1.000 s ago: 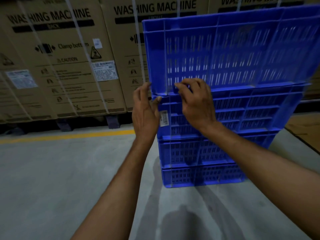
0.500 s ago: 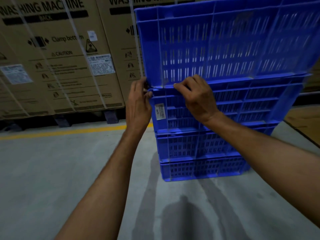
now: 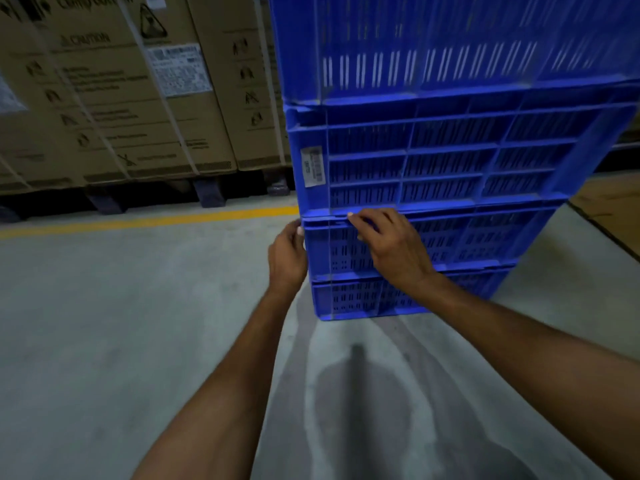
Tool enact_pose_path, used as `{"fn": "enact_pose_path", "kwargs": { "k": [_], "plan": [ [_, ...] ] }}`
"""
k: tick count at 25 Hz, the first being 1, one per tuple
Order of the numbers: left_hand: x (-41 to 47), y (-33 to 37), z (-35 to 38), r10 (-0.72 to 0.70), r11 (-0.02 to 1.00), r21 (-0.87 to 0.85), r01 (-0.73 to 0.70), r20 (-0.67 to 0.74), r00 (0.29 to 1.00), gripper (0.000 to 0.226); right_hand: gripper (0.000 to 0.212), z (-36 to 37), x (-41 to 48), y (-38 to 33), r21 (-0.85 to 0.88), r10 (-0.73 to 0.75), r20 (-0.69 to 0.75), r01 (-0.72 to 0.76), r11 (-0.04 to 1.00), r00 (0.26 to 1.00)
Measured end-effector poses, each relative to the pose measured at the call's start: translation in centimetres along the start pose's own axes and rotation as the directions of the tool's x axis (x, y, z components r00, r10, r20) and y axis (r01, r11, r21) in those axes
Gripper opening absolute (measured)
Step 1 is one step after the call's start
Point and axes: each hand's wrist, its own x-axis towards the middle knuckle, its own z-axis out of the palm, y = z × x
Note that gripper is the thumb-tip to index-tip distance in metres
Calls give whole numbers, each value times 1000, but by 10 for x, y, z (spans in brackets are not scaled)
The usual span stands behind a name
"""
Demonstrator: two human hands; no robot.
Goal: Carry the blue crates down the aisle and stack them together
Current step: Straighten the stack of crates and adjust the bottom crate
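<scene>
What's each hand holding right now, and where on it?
Both hands are on the third blue crate from the top: left hand at its left corner, right hand fingers on its top rim.

We see a stack of blue crates (image 3: 450, 161) standing on the grey concrete floor (image 3: 121, 341), four of them showing, with a white label (image 3: 312, 167) on the left post of the second one down. Our left hand (image 3: 286, 259) cups the stack's left corner, while our right hand (image 3: 389, 245) lies on its front with fingertips (image 3: 355, 218) curled at the rim of the third crate. Behind stand strapped cardboard boxes (image 3: 131, 91) beyond a yellow floor line (image 3: 149, 221).
</scene>
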Motion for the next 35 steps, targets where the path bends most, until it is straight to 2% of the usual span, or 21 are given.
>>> {"fn": "enact_pose_path", "kwargs": {
  "k": [2, 6, 8, 12, 14, 17, 22, 24, 26, 28, 30, 31, 33, 35],
  "plan": [
    [-14, -7, 7, 19, 996, -90, -16, 36, 999, 34, 41, 11, -2, -6, -22, 32, -19, -32, 999, 999],
    [-16, 3, 10, 36, 977, -202, -67, -152, 988, 48, 29, 20, 4, -7, -30, 78, -72, -80, 996, 994],
    [-7, 3, 9, 83, 964, -238, -116, -143, 986, 41, 26, 22, 8, -1, -44, 78, -87, -82, 996, 993],
    [2, -3, 2, 96, 969, -215, -119, -112, 989, 36, 18, 23, 19, 0, -23, 96, -126, -99, 995, 987],
    [1, -3, -1, 67, 971, -219, -94, -128, 989, 36, 7, 26, 24, -3, -46, 96, -161, -105, 993, 982],
    [3, 0, -1, 11, 970, -240, -44, -139, 990, 33, 8, 29, 24, -8, -62, 105, -209, -120, 991, 972],
    [-4, -5, 5, 46, 968, -236, -81, -150, 988, 36, 13, 26, 16, -9, -13, 127, -178, -131, 991, 976],
    [-14, -9, 11, 71, 978, -183, -103, -174, 982, 42, 26, 29, -3, -10, 28, 128, -144, -125, 992, 981],
    [-36, -15, 22, 34, 990, -125, -59, -196, 980, 46, 33, 29, -38, -5, 18, 109, -84, -108, 994, 990],
    [-64, -17, 34, 22, 998, -60, -37, -222, 975, 35, 31, 19, -74, 5, -6, 141, -7, -141, 990, 990],
    [-80, -2, 47, 111, 994, 19, -110, -179, 978, 19, 27, 3, -87, 22, -26, 240, 21, -239, 971, 971],
    [-80, 11, 54, 204, 978, 68, -196, -137, 969, 15, 26, -6, -84, 34, -35, 300, 6, -300, 953, 954],
    [-65, 45, 69, 433, 888, 199, -414, -62, 899, 15, 25, -27, -66, 60, -71, 383, -75, -388, 919, 921],
    [-41, 75, 83, 591, 749, 382, -541, -16, 807, 21, 21, -45, -46, 90, -111, 400, -131, -414, 903, 907]
  ]
}}
